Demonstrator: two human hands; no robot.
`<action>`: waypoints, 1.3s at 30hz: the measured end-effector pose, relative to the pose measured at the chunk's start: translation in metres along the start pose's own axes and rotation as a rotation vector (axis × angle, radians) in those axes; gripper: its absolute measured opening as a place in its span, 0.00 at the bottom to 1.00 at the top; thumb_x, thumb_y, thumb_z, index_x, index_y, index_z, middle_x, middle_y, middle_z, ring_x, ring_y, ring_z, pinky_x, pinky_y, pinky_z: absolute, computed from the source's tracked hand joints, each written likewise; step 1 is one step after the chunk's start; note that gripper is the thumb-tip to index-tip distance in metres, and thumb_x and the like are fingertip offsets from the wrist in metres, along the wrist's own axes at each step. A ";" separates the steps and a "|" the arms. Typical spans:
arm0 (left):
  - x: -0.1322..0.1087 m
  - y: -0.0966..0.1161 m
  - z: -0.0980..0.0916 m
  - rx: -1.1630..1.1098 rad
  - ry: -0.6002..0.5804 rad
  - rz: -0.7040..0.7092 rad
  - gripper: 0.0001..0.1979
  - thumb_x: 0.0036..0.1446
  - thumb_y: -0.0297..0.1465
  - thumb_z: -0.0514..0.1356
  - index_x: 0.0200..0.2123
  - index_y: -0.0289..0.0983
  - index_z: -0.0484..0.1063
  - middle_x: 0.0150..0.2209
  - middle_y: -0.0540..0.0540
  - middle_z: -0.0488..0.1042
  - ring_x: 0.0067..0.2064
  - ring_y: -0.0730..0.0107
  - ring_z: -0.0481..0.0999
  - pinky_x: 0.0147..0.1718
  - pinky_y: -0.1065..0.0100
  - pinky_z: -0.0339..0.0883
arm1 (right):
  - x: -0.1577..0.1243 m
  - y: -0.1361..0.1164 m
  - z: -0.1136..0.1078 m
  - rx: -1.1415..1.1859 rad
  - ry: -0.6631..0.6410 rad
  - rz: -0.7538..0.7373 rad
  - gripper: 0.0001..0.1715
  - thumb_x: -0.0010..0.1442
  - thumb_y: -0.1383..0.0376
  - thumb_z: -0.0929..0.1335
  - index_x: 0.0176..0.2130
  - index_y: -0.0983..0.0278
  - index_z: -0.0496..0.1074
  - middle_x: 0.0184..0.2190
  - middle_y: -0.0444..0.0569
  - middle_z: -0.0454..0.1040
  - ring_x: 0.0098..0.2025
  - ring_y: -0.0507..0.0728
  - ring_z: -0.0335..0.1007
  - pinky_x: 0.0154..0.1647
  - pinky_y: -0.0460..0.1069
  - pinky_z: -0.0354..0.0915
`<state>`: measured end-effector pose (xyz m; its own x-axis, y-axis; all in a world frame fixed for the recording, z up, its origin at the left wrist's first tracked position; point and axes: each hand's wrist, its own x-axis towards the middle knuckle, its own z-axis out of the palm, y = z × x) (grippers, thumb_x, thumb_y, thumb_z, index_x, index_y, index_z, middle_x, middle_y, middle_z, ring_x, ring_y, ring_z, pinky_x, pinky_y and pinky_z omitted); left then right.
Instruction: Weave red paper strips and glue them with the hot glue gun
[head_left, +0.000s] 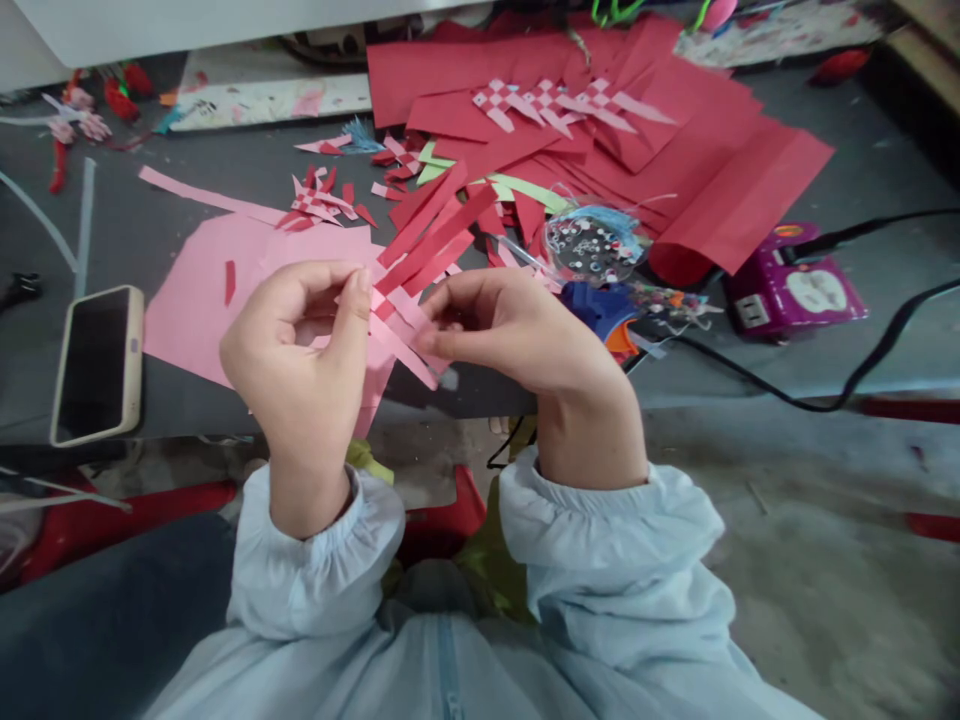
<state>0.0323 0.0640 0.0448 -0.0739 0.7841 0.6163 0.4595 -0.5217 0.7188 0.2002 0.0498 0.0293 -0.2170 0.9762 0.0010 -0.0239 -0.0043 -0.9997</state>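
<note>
Between my two hands is a woven piece of red and pink paper strips [401,335], its loose pink ends pointing down and to the right. My left hand [304,345] pinches its left side between thumb and forefinger. On its right side, the thumb and fingers of my right hand [499,325] are closed on a pink strip end. Long red strips [439,240] reach up and away from the weave. Pink paper sheets [199,275] lie on the table under and left of my left hand, with a small red scrap [230,282] on them.
Red paper sheets [720,150] fill the back, with finished woven fish shapes [547,100] on top. A container of googly eyes [592,245], a blue tool [596,305], a purple box [795,280] and a black cable [772,385] lie right. A phone [97,365] lies left.
</note>
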 end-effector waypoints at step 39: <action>-0.002 0.002 -0.002 -0.029 -0.064 -0.076 0.03 0.56 0.30 0.67 0.31 0.45 0.79 0.31 0.54 0.80 0.32 0.71 0.80 0.33 0.66 0.77 | 0.006 0.008 0.006 0.150 0.232 -0.032 0.18 0.44 0.55 0.79 0.25 0.65 0.75 0.24 0.43 0.73 0.27 0.48 0.64 0.28 0.45 0.62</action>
<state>0.0314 0.0604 0.0462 -0.0503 0.8414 0.5381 0.4292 -0.4683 0.7723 0.1929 0.0547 0.0216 0.0153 0.9998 0.0101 -0.1752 0.0126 -0.9845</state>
